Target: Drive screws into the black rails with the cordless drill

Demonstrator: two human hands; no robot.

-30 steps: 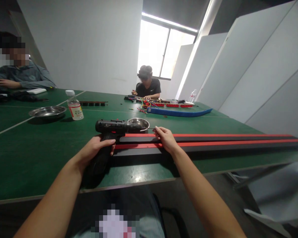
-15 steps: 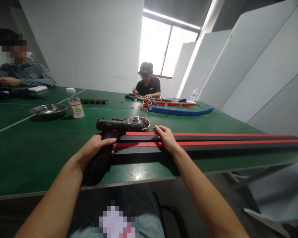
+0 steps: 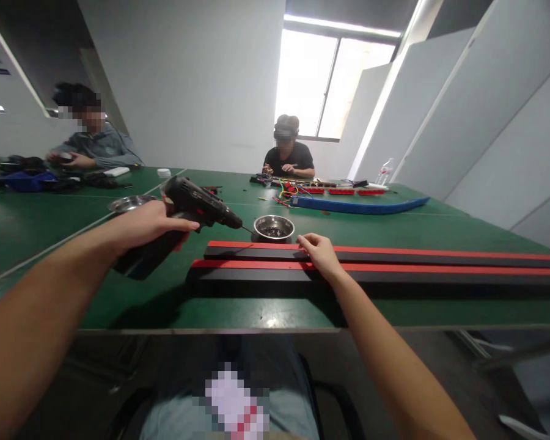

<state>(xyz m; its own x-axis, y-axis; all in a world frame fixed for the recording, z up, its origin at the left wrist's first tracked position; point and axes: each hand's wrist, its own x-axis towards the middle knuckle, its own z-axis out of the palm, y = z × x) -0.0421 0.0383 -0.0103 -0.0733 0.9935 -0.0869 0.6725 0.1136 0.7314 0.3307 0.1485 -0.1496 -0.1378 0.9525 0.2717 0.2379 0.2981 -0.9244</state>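
A black cordless drill is gripped by its handle in my left hand. Its long thin bit slants down to the right, the tip close to a small metal bowl. Dark small parts, too small to name, lie in that bowl. My right hand is over two long black bars with red tops, the rear bar and the front bar. Its thumb and fingertips are pinched together, just right of the bowl. Whatever they hold, if anything, cannot be made out.
A second metal dish is partly behind my left wrist, and a bottle's white cap shows past the drill. Farther off lie a blue strip and a tangle of wires. Two people sit across the green table.
My left hand has moved left with the drill, now tilted bit-down. My right hand has come away from the bit and stays over the bars. The view has shifted leftward.
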